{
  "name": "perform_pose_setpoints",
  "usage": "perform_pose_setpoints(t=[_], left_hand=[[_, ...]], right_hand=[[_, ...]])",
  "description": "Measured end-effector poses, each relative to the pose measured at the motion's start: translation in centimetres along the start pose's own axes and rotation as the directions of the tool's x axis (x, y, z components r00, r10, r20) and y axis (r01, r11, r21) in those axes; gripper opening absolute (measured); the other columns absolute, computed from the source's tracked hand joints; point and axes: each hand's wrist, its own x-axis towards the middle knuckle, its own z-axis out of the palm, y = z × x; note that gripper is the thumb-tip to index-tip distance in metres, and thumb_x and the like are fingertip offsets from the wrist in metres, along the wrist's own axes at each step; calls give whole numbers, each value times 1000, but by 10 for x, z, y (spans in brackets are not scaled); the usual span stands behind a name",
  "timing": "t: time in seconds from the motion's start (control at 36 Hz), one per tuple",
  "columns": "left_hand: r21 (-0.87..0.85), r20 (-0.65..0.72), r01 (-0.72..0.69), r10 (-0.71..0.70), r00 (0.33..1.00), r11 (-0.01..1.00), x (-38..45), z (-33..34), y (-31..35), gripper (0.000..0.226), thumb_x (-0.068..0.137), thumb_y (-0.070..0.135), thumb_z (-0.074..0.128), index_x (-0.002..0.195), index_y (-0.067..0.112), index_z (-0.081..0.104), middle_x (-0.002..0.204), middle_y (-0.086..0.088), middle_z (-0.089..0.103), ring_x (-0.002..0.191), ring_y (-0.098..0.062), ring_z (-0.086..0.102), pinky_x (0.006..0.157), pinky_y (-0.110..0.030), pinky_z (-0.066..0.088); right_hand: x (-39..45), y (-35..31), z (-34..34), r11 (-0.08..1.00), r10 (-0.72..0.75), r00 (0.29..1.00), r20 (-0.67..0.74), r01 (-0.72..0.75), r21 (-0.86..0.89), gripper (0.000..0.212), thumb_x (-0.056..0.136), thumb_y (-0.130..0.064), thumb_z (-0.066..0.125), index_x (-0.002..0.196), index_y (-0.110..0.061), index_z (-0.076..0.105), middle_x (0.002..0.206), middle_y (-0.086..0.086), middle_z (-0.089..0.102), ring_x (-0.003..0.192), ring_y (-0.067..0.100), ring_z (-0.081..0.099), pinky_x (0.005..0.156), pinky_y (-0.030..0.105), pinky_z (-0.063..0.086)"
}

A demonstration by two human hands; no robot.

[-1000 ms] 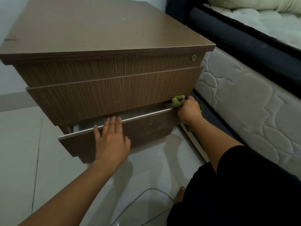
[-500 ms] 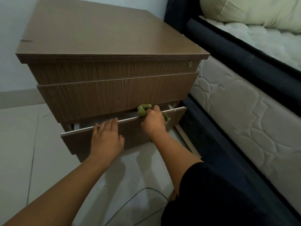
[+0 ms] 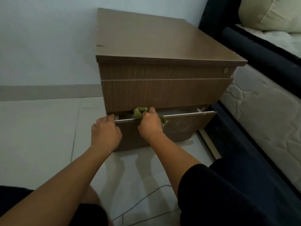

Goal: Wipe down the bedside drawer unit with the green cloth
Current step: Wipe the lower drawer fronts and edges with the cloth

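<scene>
The brown wooden drawer unit stands against the wall beside the bed. Its bottom drawer is pulled partly out and has pale smudges on its front. My right hand is shut on the bunched green cloth and presses it on the left part of the drawer's top edge. My left hand grips the drawer's left corner, fingers curled over the top edge. The two upper drawers are closed, and the top one has a small round lock.
A bed with a quilted mattress, dark frame and pale pillow runs along the right. A thin cable lies on the pale tiled floor between my knees. A white wall stands behind the unit.
My right hand slid the green cloth leftward along the bottom drawer's top edge, from its right end to near the left. My left hand shifted left to the drawer's corner and curled over it.
</scene>
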Motion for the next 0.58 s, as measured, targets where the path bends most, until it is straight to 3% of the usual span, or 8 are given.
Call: perform_pose_setpoints(t=[0.17, 0.31, 0.47, 0.58], left_hand=[[-285, 82, 221, -206, 975, 933, -7, -9, -14, 48, 93, 7, 43, 140, 10, 37, 126, -21, 56, 109, -36, 56, 89, -41, 49], [-447, 154, 269, -223, 963, 853, -11, -16, -21, 55, 94, 4, 40, 147, 15, 27, 135, -15, 54, 114, -33, 55, 91, -40, 47], [-473, 199, 336, -273, 941, 815, -13, -21, -29, 42, 88, 3, 41, 130, 5, 44, 121, -23, 55, 105, -35, 54, 74, -32, 39], [-500, 265, 431, -342, 902, 751, -13, -16, -31, 46, 93, 7, 44, 139, 9, 41, 136, -17, 49, 117, -32, 52, 81, -31, 43]], right_hand=[[-9, -44, 17, 993, -110, 994, 20, 110, 31, 32, 82, -4, 60, 113, 3, 58, 130, 15, 38, 112, 34, 48, 96, 37, 42], [-11, -67, 29, 981, -188, 982, 0, 188, 54, 28, 84, 0, 55, 112, 3, 59, 129, 17, 40, 112, 34, 48, 97, 38, 42], [-25, -66, 38, 911, -359, 932, 40, 341, 230, 31, 82, 3, 53, 111, -1, 61, 111, 18, 50, 99, 32, 52, 84, 37, 46], [-36, -45, 38, 917, -244, 966, 88, 200, 345, 23, 88, -9, 53, 110, -5, 58, 115, 16, 53, 104, 31, 53, 89, 37, 45]])
